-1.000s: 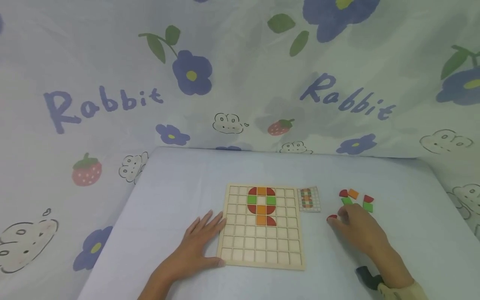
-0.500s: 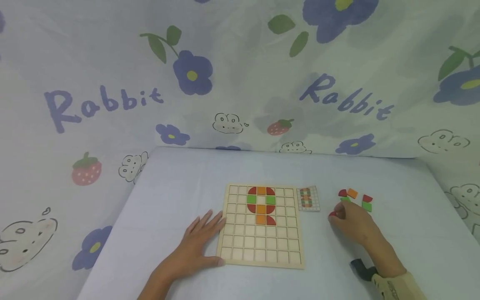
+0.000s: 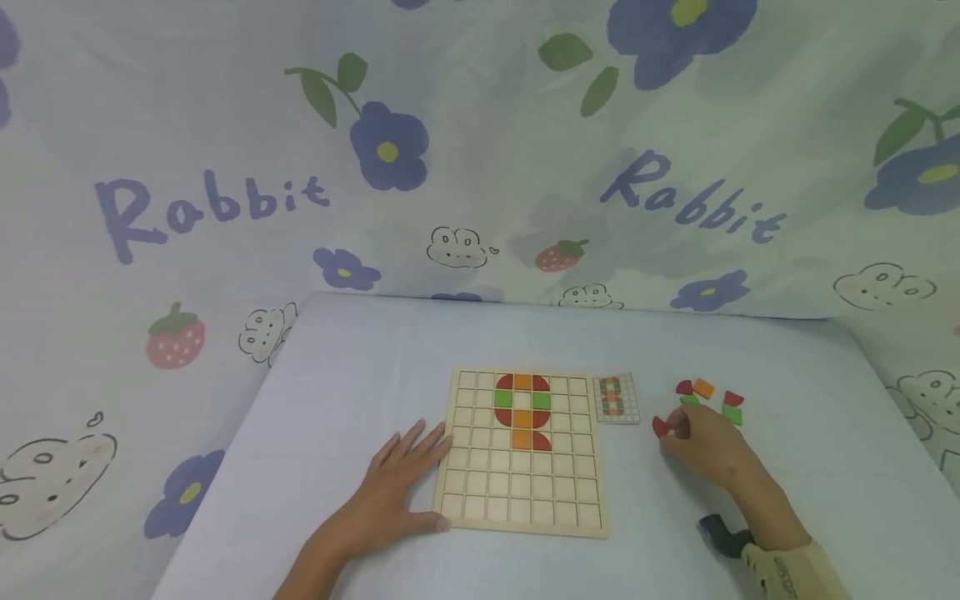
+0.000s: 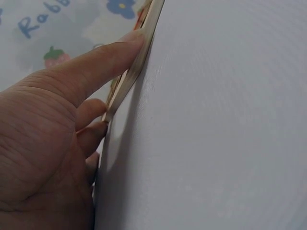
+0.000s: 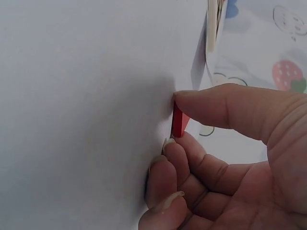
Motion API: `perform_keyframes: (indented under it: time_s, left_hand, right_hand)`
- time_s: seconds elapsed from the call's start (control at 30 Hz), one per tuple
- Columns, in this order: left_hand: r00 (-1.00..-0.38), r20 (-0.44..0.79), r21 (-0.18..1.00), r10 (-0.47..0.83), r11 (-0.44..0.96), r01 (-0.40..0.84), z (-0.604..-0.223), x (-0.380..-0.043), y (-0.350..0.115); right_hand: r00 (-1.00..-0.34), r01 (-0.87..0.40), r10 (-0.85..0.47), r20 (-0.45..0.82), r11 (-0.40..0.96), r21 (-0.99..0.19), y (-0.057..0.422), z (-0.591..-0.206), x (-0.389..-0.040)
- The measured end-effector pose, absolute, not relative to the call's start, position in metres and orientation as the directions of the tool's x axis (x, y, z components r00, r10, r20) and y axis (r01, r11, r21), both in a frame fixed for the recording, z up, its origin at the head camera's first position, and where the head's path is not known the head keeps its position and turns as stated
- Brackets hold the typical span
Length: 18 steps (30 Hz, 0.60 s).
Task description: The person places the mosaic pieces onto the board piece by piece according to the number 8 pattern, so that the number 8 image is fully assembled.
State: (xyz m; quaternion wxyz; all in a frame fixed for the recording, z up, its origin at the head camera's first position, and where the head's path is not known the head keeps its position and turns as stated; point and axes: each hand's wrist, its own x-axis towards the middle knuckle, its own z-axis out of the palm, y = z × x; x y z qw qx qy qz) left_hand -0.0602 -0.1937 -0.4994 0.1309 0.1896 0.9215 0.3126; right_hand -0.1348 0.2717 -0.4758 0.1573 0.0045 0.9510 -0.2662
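Observation:
A wooden grid board (image 3: pixel 501 485) lies flat on the table, with red quarter-round, orange and green square tiles set in its upper middle cells. My left hand (image 3: pixel 390 500) rests at the board's left edge with its fingers spread; in the left wrist view the thumb (image 4: pixel 103 64) touches the board's side. My right hand (image 3: pixel 708 446) pinches a red quarter-round tile (image 3: pixel 660 427) between thumb and forefinger, right of the board. The right wrist view shows this red tile (image 5: pixel 178 122) edge-on, close to the tabletop.
A pattern card (image 3: pixel 630 400) lies against the board's upper right edge. Beyond my right hand are loose tiles: an orange square (image 3: pixel 703 388), red quarter-rounds (image 3: pixel 733 399) and green squares (image 3: pixel 732 414). A dark curved object (image 3: pixel 722 535) sits beside the right wrist. Printed cloth hangs behind the table.
The red tile has turned between my right fingers and now shows more of its face. The right hand has shifted only slightly, and the left hand has stayed at the board.

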Motion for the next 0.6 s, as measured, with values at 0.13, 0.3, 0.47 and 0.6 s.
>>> perform_keyframes:
  time_s: [0.13, 0.3, 0.47, 0.6]
  left_hand:
    - [-0.894, -0.132, 0.628, 0.429, 0.734, 0.260, -0.500, -0.061, -0.194]
    - [-0.894, -0.137, 0.626, 0.427, 0.737, 0.256, -0.500, -0.061, -0.194]
    - [-0.894, -0.137, 0.626, 0.427, 0.737, 0.256, -0.500, -0.061, -0.194]
    - [-0.892, -0.138, 0.621, 0.430, 0.739, 0.260, -0.499, -0.061, -0.193]
  right_hand:
    - [-0.946, 0.102, -0.075, -0.317, 0.854, -0.510, 0.276, -0.478, -0.137]
    - [-0.945, 0.088, -0.091, -0.316, 0.855, -0.511, 0.279, -0.480, -0.140]
    - [-0.944, 0.084, -0.102, -0.314, 0.845, -0.528, 0.280, -0.481, -0.141]
    - [-0.941, 0.101, -0.096, -0.326, 0.836, -0.539, 0.283, -0.481, -0.142]
